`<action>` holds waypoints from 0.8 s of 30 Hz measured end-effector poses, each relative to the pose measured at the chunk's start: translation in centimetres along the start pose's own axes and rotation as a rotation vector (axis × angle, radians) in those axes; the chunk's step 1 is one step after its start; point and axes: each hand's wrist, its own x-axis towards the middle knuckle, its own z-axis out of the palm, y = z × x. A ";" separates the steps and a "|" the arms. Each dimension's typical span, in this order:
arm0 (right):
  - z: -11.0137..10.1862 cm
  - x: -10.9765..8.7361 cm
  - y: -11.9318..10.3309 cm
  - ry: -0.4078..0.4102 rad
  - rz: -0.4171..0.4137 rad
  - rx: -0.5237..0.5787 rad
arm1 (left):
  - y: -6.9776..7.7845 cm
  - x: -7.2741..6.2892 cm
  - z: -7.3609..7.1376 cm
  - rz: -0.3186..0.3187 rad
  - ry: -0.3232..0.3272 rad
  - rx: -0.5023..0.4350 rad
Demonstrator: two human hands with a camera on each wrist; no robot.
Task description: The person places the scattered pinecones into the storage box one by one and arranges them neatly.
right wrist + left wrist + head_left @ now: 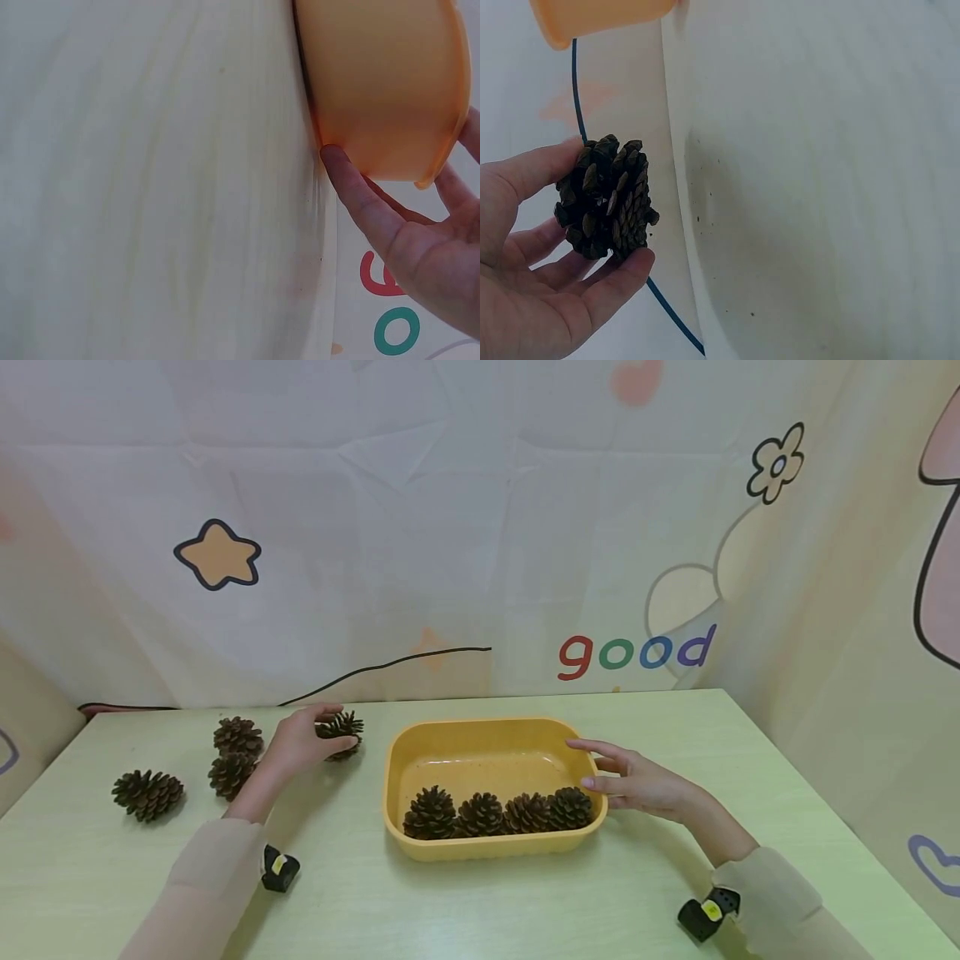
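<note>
My left hand grips a brown pine cone between thumb and fingers, left of a yellow plastic basin. In the left wrist view, the fingertips press on the sides of this pine cone, and its scales are spread. On the basin's right end is my right hand, with thumb and index finger over the rim. Other fingers of that hand touch the outer wall of the basin in the right wrist view. Several pine cones sit in a row along the basin's near side.
To the left on the pale table lie three more pine cones. One sits apart, while two others, a farther one and a nearer one, are close together beside my left wrist. A printed cloth hangs behind the table.
</note>
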 end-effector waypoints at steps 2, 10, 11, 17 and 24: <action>0.0 0.1 0.1 0.000 -0.001 -0.002 | 0.2 -0.2 0.0 -0.003 0.011 -0.009; 0.0 0.1 0.2 -0.002 -0.002 0.010 | 1.0 -0.7 -0.1 0.022 0.080 -0.053; 0.0 0.0 0.2 -0.003 -0.004 0.009 | 1.1 -0.8 -0.1 0.025 0.088 -0.061; 0.1 -0.2 0.0 0.005 -0.011 0.005 | 2.2 -1.2 -0.1 0.024 0.105 -0.125; 0.1 -0.1 0.0 -0.001 -0.015 0.015 | 3.8 -1.7 0.6 0.055 0.109 -0.183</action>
